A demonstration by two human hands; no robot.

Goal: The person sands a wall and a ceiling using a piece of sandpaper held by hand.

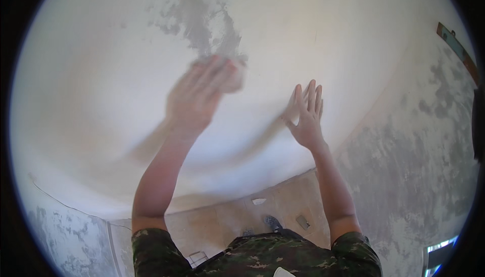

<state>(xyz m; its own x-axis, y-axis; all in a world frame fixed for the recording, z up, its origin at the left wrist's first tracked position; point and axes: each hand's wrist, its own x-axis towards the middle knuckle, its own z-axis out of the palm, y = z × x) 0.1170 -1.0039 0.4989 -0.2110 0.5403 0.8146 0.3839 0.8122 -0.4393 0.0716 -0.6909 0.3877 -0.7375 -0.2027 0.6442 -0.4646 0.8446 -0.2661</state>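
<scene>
In front of me rises a white plastered wall (265, 27), with a rough grey patch (201, 15) high on its surface. My left hand (199, 87), blurred, lies over a pale pad (237, 76) against the wall, just below that patch. The pad's material is too blurred to tell, and my fingers hide part of it. To the right, my right hand (308, 120) holds nothing. Its fingers are spread and point up at the white wall; whether the palm touches it I cannot tell. Whitish dust seems to coat both hands.
A mottled grey wall (401, 171) adjoins on the right, with a rusty, greenish strip (454, 46) near its top. On the tiled floor (216, 220) lie a white fragment (258, 201) and a small grey block (303, 222), near my shoe (273, 223). A thin cable (68, 205) runs low at left.
</scene>
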